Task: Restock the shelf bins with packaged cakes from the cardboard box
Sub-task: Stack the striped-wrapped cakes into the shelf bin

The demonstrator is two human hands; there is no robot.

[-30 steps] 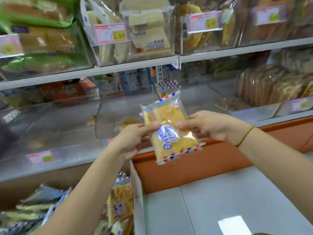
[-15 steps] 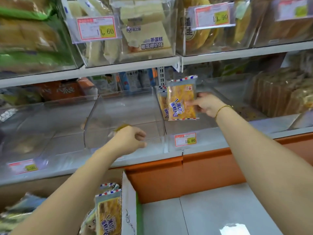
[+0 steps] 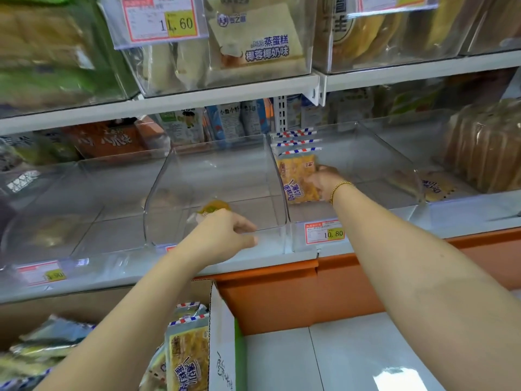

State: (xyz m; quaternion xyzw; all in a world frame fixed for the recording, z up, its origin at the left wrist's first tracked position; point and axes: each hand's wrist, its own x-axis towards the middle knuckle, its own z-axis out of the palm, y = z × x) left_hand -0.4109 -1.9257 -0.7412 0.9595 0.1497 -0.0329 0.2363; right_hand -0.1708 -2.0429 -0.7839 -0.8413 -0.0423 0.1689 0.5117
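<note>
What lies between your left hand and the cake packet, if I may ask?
In the head view, only the clear bin wall separates the left hand from the cake packet.

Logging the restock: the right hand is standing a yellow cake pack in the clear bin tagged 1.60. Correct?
Wrong tag. In the head view the right hand stands the yellow cake pack in the clear bin with the 10.80 tag; the 1.60 tag is on the shelf above.

Above you, a 1.60 price tag hangs beside a white steamed-cake pack. To your right stand wrapped brown loaves, and an orange base panel runs below.
</note>
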